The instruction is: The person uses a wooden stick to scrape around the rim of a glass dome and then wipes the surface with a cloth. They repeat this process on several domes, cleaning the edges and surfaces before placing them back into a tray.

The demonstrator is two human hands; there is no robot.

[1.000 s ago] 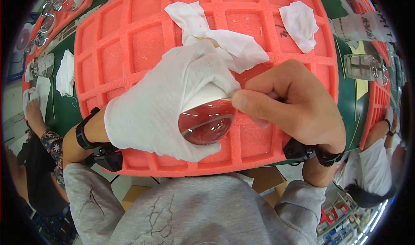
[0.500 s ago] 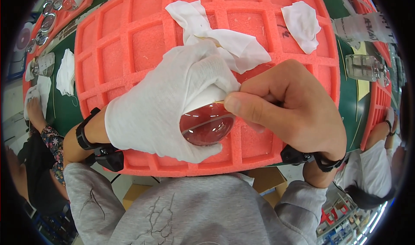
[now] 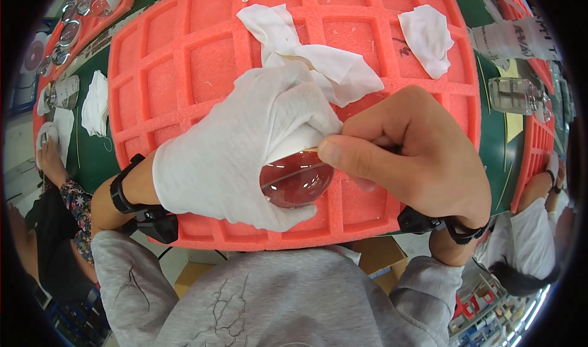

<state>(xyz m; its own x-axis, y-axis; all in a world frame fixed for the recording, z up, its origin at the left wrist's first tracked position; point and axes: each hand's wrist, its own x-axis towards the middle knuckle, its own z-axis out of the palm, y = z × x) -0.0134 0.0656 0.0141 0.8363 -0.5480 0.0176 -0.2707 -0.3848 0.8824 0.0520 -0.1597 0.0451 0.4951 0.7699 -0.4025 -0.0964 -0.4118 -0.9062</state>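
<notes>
My left hand [image 3: 233, 145], in a white glove, is wrapped round a clear, rounded glass-like piece [image 3: 297, 181]. The pink foam shows through it. Along its upper side lies a white area, part of the piece or a cloth; I cannot tell which. My bare right hand [image 3: 398, 148] pinches what looks like a thin yellowish stick [image 3: 311, 150] at the edge between white and clear. Most of the stick is hidden by the fingers. Just beyond my gloved hand, a crumpled white cloth [image 3: 343, 71] rests on the pink foam tray [image 3: 184, 53].
Another white cloth [image 3: 427, 41] lies on the tray's far right. A glass jar [image 3: 513, 96] stands at right, a second jar [image 3: 63, 93] at left with a white cloth [image 3: 95, 105] nearby. Clear round pieces [image 3: 67, 33] fill a tray at far left. Other people's hands [image 3: 52, 157] work on both sides.
Little differs. The view has shifted slightly, and the glass-like piece appears tilted a touch, showing a little less of its clear part. Both hands keep their grip.
</notes>
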